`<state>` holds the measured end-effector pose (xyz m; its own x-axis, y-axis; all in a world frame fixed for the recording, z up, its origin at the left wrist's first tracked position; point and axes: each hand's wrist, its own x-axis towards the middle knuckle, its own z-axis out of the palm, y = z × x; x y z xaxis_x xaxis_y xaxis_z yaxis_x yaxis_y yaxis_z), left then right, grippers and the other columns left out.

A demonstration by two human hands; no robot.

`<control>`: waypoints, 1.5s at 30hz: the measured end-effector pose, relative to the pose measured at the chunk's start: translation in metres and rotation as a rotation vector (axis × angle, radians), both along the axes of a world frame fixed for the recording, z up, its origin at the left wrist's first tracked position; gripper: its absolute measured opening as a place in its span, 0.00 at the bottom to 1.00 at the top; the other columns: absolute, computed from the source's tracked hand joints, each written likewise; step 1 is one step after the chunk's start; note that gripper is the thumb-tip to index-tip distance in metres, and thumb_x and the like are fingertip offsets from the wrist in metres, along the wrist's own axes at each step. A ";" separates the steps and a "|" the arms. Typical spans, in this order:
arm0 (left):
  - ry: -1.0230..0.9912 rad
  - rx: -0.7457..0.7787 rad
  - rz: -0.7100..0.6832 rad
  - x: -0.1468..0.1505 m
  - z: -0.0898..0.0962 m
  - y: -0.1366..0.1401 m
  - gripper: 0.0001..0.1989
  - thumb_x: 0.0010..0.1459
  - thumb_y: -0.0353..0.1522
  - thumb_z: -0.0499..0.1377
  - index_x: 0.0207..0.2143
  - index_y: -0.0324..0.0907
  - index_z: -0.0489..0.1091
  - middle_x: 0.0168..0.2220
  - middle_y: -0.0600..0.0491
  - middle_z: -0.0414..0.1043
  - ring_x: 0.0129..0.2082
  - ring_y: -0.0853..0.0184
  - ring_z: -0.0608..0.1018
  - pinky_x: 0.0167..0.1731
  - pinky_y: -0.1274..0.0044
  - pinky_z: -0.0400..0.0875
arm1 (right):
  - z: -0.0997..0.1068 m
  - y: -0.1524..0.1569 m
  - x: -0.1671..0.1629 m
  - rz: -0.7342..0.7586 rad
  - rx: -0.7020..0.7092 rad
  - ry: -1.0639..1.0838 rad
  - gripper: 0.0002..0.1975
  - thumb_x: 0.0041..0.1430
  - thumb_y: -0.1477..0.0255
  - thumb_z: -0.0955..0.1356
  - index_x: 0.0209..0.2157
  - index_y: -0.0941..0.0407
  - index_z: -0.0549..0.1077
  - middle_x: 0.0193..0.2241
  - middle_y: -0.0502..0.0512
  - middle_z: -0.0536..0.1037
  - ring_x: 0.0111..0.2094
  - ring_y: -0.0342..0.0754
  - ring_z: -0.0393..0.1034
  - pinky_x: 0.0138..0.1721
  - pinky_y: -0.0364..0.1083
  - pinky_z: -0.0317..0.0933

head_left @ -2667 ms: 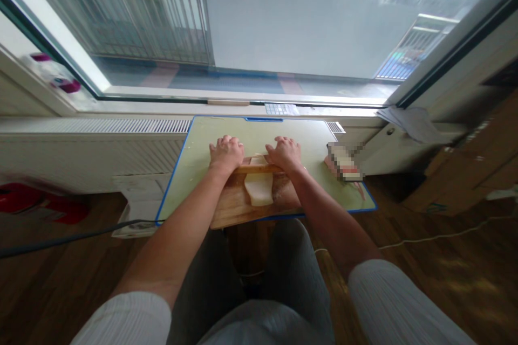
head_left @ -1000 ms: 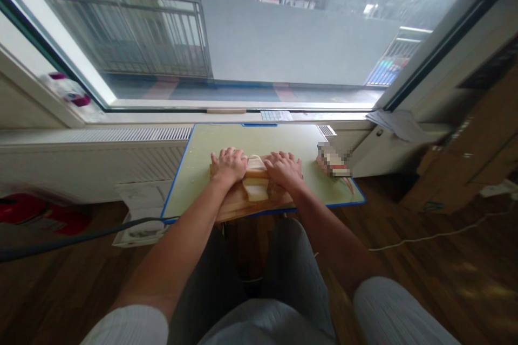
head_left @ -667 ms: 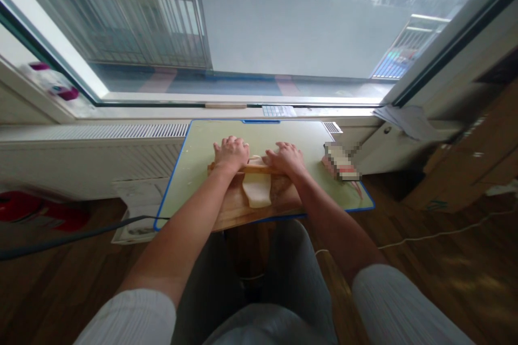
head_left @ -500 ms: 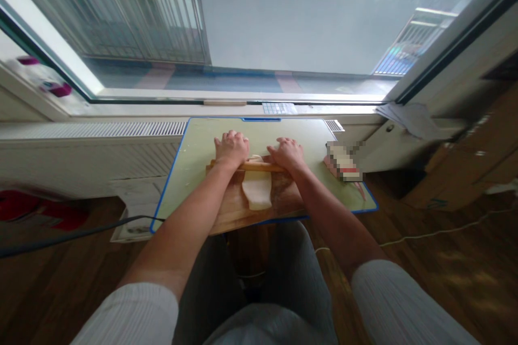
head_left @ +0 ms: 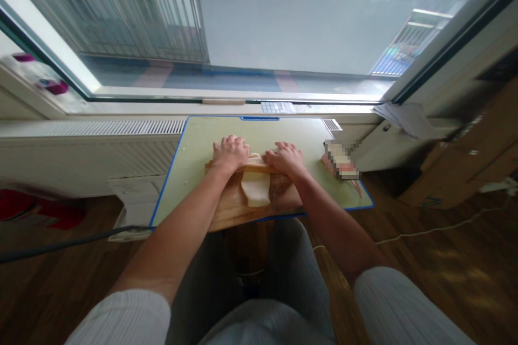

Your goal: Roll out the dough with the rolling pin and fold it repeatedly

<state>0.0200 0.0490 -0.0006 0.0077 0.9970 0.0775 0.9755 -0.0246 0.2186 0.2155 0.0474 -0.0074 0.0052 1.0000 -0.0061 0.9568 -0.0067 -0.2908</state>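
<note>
A pale strip of dough (head_left: 256,192) lies flat on a wooden board (head_left: 226,214), running under a slim wooden rolling pin (head_left: 263,168). My left hand (head_left: 230,152) is over the pin's left part, fingers bent forward around it. Over its right part lies my right hand (head_left: 285,157), gripping in the same way. Between the hands, the dough's far end shows beyond the pin. My palms and forearms hide the pin's ends and some of the board.
Beneath the board is a pale green, blue-edged tabletop (head_left: 194,143). A blurred-out package (head_left: 342,159) sits at its right. Behind are a radiator (head_left: 101,128) and a window. A dark strap (head_left: 81,240) crosses at left; cardboard boxes (head_left: 457,167) stand at right, near a floor cable (head_left: 429,233).
Both hands and the rolling pin have come slightly toward me over the dough. The view has shifted a little. My grip looks the same.
</note>
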 end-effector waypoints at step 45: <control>0.049 0.040 0.000 -0.005 -0.011 -0.058 0.28 0.74 0.45 0.44 0.67 0.53 0.72 0.74 0.47 0.65 0.72 0.51 0.67 0.69 0.51 0.58 | 0.001 -0.072 -0.008 0.080 0.175 -0.119 0.26 0.78 0.52 0.57 0.62 0.45 0.77 0.65 0.56 0.76 0.67 0.61 0.63 0.69 0.65 0.53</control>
